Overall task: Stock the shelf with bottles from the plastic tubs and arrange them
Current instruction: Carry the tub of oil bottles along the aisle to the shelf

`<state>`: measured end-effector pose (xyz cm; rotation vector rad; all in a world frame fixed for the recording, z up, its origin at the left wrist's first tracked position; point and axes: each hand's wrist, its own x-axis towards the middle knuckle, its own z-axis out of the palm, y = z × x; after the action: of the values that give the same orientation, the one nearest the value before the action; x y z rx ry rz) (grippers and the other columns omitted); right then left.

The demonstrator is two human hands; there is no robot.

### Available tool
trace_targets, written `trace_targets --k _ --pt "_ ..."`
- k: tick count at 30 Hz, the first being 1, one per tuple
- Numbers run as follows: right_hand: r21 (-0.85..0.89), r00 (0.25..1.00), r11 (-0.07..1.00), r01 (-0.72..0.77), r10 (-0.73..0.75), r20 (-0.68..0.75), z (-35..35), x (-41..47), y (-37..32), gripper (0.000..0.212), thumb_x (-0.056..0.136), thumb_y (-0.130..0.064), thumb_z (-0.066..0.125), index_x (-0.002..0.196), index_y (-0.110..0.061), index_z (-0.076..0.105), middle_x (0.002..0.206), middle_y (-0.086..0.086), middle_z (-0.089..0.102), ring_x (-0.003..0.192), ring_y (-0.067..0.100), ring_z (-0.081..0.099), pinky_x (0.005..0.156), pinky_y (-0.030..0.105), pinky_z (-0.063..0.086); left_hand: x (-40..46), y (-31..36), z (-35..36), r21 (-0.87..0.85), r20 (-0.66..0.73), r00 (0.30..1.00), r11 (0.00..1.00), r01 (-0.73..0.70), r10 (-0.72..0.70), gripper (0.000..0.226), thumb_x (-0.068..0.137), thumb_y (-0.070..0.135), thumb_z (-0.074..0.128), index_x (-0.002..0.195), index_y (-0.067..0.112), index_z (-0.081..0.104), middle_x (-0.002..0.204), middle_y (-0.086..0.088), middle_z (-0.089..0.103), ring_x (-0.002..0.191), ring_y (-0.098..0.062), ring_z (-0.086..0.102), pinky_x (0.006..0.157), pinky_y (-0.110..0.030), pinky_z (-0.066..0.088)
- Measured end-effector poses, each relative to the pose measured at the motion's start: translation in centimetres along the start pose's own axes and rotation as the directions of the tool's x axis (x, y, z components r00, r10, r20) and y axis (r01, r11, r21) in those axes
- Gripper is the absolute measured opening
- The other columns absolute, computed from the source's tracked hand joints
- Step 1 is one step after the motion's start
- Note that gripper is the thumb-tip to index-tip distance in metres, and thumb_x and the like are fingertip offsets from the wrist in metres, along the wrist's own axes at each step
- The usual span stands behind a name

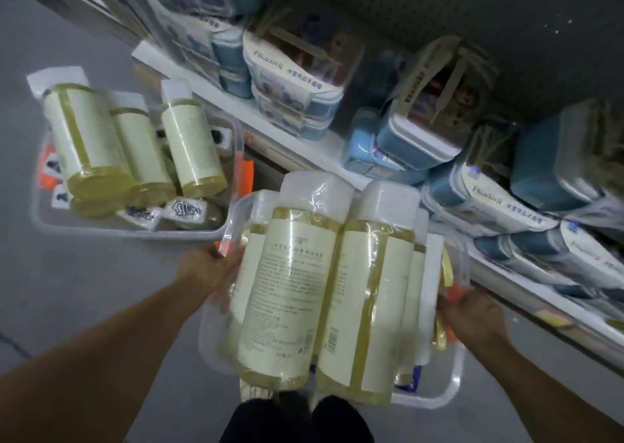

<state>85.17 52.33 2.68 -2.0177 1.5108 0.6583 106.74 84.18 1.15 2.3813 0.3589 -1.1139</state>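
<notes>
I hold a clear plastic tub (449,392) in front of me, packed with several tall bottles (290,287) of yellowish liquid with white caps and pale labels, wrapped in clear film. My left hand (209,270) grips the tub's left rim. My right hand (472,317) grips its right rim by an orange latch. A second clear tub (135,231) sits on the floor to the left with three more such bottles (189,145) standing in it above small packets. The white shelf (236,108) runs diagonally behind both tubs.
The shelf is crowded with blue-and-white lidded boxes (297,81) in stacks, more at the right (486,203). Grey floor (67,307) stretches to the left. My dark-clad legs (297,422) show below the tub. The picture is motion-blurred.
</notes>
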Motion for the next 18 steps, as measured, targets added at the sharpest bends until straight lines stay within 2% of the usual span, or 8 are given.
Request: trace_targets --k 4,8,10,13,15,18 --pt "-0.006 1.000 1.000 -0.006 0.006 -0.006 1.9 2.0 0.6 0.037 0.087 -0.043 0.062 0.073 -0.008 0.062 0.065 0.005 0.058 0.060 0.018 0.054 0.048 0.020 0.031 2.7 1.0 1.3 0.001 0.034 0.999 1.000 -0.024 0.024 0.045 0.087 0.056 0.055 0.076 0.013 0.058 0.069 -0.010 0.064 0.061 -0.026 0.058 0.064 -0.033 0.048" --pt "0.045 0.997 0.997 -0.066 0.067 -0.027 3.5 3.7 1.1 0.043 0.084 -0.044 0.065 0.090 -0.002 0.063 0.078 0.010 0.060 0.066 0.022 0.053 0.048 0.019 0.030 5.2 1.3 2.4 0.064 0.032 0.998 0.997 -0.047 0.045 0.045 0.086 0.057 0.056 0.074 0.014 0.057 0.083 -0.017 0.066 0.082 -0.035 0.065 0.081 -0.042 0.054" --pt "0.045 0.996 0.996 -0.075 0.077 -0.035 4.3 4.5 1.3 0.046 0.083 -0.047 0.065 0.094 -0.002 0.062 0.084 0.013 0.062 0.069 0.023 0.054 0.048 0.019 0.030 6.0 1.4 2.9 0.068 0.009 0.998 0.996 -0.058 0.058 0.043 0.086 0.054 0.059 0.071 0.014 0.056 0.084 -0.018 0.067 0.083 -0.035 0.066 0.082 -0.042 0.054" --pt "0.014 0.995 0.995 -0.096 0.097 -0.036 5.2 5.7 1.8 0.052 0.082 -0.053 0.062 0.100 -0.003 0.062 0.090 0.012 0.064 0.075 0.025 0.057 0.054 0.023 0.035 6.8 1.8 3.8 0.044 0.005 0.998 0.997 -0.070 0.069 0.041 0.087 0.050 0.061 0.071 0.013 0.055 0.083 -0.018 0.066 0.075 -0.031 0.062 0.079 -0.040 0.054" --pt "0.013 0.995 0.995 -0.095 0.096 -0.038 5.8 6.4 2.0 0.054 0.082 -0.054 0.061 0.102 -0.004 0.062 0.093 0.013 0.064 0.081 0.027 0.061 0.063 0.026 0.040 7.2 1.9 4.0 0.067 0.012 0.998 0.996 -0.061 0.060 0.042 0.088 0.050 0.059 0.071 0.011 0.054 0.080 -0.017 0.064 0.077 -0.033 0.063 0.079 -0.039 0.054" --pt "0.044 0.995 0.995 -0.091 0.093 -0.042 6.4 7.2 2.4 0.053 0.082 -0.053 0.062 0.102 -0.004 0.061 0.094 0.014 0.064 0.083 0.028 0.061 0.067 0.028 0.042 7.7 2.2 4.5 0.078 -0.001 0.998 0.995 -0.062 0.062 0.043 0.087 0.050 0.059 0.071 0.010 0.054 0.080 -0.018 0.064 0.084 -0.037 0.065 0.082 -0.041 0.054"
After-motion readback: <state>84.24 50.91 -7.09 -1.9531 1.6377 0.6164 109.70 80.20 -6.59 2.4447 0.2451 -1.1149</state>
